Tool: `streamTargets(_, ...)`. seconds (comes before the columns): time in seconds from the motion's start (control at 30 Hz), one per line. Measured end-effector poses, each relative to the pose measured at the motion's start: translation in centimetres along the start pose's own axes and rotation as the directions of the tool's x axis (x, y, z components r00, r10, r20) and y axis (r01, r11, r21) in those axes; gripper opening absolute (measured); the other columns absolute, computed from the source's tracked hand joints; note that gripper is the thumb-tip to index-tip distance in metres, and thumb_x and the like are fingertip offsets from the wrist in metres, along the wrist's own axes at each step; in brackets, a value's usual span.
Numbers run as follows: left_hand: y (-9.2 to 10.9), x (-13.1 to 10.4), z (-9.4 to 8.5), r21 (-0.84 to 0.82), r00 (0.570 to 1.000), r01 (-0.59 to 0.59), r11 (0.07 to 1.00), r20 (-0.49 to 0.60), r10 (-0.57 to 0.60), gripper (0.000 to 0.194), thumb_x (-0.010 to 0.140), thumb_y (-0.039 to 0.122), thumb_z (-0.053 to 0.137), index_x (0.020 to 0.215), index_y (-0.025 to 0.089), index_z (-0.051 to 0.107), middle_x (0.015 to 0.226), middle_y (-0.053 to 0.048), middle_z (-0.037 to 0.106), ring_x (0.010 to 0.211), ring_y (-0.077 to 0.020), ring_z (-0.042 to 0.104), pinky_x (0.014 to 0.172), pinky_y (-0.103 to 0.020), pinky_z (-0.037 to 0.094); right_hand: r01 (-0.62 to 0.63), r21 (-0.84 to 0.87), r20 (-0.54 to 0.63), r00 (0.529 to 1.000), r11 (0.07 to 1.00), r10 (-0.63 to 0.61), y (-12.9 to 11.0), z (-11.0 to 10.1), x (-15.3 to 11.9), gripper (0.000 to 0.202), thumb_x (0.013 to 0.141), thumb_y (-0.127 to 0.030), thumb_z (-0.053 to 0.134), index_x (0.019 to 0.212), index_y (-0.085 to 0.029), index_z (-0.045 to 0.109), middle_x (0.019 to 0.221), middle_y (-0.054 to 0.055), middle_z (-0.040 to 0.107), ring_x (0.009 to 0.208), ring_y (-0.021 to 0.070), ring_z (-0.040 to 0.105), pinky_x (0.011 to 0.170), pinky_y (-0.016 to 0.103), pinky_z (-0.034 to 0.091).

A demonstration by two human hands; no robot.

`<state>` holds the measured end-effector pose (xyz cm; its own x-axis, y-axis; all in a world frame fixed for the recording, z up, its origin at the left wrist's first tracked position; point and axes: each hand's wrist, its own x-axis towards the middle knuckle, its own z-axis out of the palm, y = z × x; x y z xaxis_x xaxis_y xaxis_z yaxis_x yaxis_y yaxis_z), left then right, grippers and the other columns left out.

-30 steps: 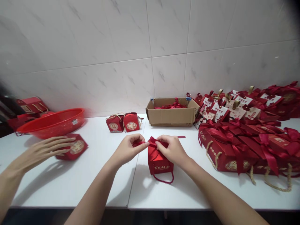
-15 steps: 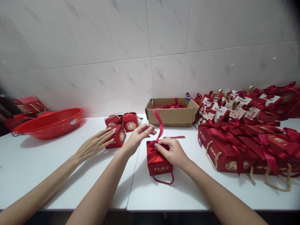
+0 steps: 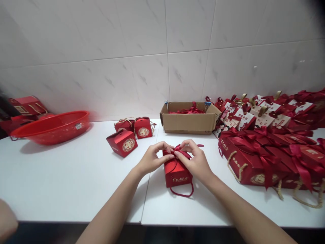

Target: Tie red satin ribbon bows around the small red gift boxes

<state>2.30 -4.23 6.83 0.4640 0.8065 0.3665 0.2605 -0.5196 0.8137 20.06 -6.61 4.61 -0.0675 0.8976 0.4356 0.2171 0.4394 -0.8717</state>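
Note:
A red gift box with gold lettering and a dark red rope handle stands on the white table in front of me. Across its top is a red satin ribbon, gathered at the middle. My left hand pinches the ribbon from the left, thumb and fingertips close together. From the right, my right hand pinches the same ribbon, its thumb near my left thumb. The fingertips of both hands nearly meet over the box and partly hide the ribbon's centre.
Small red boxes stand left of centre, and a red basin lies farther left. A cardboard box holds ribbons behind my hands. Ribboned gift boxes fill the right. Another person's hand or arm shows at lower left.
My left hand has come down onto the ribbon, whose raised end is no longer upright. The other person's hand has left the small red box, which now sits turned and tilted.

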Motion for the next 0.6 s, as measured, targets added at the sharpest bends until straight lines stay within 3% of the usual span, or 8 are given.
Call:
streamTargets(0.3, -0.4, -0.4, 1.4, 0.118, 0.977, -0.136, 0.984, -0.150, 0.153, 0.012, 0.077, 0.026, 0.062, 0.074, 0.019, 0.053, 0.079, -0.005, 0.064, 0.078, -0.0168, 0.060, 0.076, -0.031, 0.050, 0.208, -0.235, -0.013, 0.976, 0.949, -0.217, -0.2, -0.2, -0.4, 0.014, 0.086, -0.027, 0.053, 0.089, -0.022, 0.066, 0.090, 0.005, 0.067, 0.086, 0.0201, 0.060, 0.080, 0.034, 0.047)
streamTargets(0.6, -1.0, -0.6, 1.7, 0.175, 0.966, -0.160, 0.971, -0.175, 0.191, 0.006, 0.077, 0.019, 0.059, 0.075, 0.019, 0.054, 0.079, -0.004, 0.066, 0.074, -0.0154, 0.061, 0.070, -0.028, 0.050, 0.348, -0.409, 0.055, 0.932, 0.844, -0.358, -0.2, -0.5, -0.8, 0.017, 0.087, -0.022, 0.053, 0.092, -0.022, 0.069, 0.082, 0.006, 0.059, 0.081, 0.0195, 0.053, 0.074, 0.035, 0.047)
